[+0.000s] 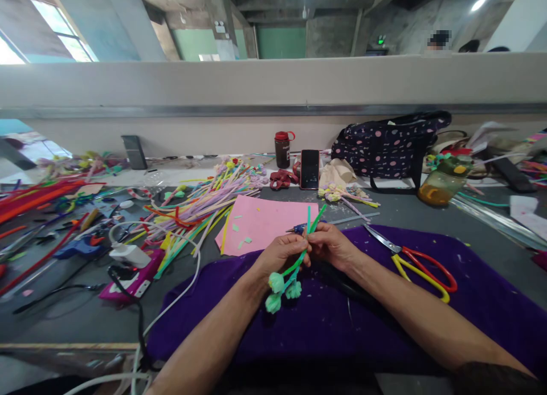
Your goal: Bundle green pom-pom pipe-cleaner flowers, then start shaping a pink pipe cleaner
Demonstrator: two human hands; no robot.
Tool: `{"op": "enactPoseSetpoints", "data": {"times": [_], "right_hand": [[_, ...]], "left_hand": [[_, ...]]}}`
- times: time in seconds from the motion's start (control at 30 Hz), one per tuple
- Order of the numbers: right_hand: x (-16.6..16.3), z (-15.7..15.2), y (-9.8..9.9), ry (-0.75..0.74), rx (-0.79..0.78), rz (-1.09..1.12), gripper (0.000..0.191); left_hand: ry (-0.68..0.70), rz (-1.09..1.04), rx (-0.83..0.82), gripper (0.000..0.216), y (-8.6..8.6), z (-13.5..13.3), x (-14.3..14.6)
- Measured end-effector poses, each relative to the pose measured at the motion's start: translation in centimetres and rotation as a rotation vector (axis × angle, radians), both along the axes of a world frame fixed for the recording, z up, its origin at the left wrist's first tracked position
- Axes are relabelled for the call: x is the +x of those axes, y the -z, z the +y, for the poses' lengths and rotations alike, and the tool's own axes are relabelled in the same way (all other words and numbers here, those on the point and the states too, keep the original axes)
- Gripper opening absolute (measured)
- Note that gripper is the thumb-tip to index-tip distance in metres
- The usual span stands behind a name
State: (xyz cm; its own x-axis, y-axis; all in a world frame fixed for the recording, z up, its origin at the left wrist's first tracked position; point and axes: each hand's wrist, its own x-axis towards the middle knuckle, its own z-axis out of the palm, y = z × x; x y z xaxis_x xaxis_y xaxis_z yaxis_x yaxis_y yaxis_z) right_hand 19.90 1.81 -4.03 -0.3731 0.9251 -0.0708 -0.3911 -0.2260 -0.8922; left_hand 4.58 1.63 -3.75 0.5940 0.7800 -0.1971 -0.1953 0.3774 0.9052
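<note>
Held over the purple cloth is a small bunch of green pipe-cleaner flowers, its mint heads hanging down toward me and its green stems pointing away. My left hand is closed around the stems. Close beside it, my right hand pinches the same stems near their upper part; the fingertips of both hands nearly meet. Just behind the fingers lies a blue glue gun, partly hidden by the hands. Scissors with red and yellow handles rest partly open on the cloth to the right.
A pink sheet with green scraps lies ahead. Left are many pastel pipe cleaners, a magenta power strip and cables. Along the back stand a red-lidded bottle, a phone, a dark patterned bag and a jug.
</note>
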Motion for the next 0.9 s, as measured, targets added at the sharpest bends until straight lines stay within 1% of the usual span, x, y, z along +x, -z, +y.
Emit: {"op": "enactPoseSetpoints", "data": {"times": [0.17,0.3,0.47,0.6,0.73,0.9], "right_hand": [[0.2,0.2,0.0,0.152,0.047,-0.168,0.016],[0.3,0.4,0.1,0.205,0.076,-0.212,0.021],[-0.1,0.1,-0.1,0.231,0.085,-0.241,0.021],[-0.2,-0.2,-0.3,0.226,0.081,-0.236,0.02],[-0.3,-0.4,-0.6,0.178,0.021,-0.16,0.026],[-0.5,-0.2,-0.5,0.197,-0.052,-0.119,0.022]], "left_hand": [[-0.107,0.155,0.069,0.032,-0.9,-0.3,-0.4],[-0.136,0.198,0.066,0.033,-1.5,-0.2,-0.5],[-0.133,0.214,0.091,0.03,-1.1,-0.1,-0.6],[-0.163,0.216,0.13,0.028,-1.1,-0.1,-0.6],[-0.192,0.201,0.133,0.027,-1.5,-0.3,-0.5],[-0.21,0.184,0.114,0.025,-1.5,-0.3,-0.4]]}}
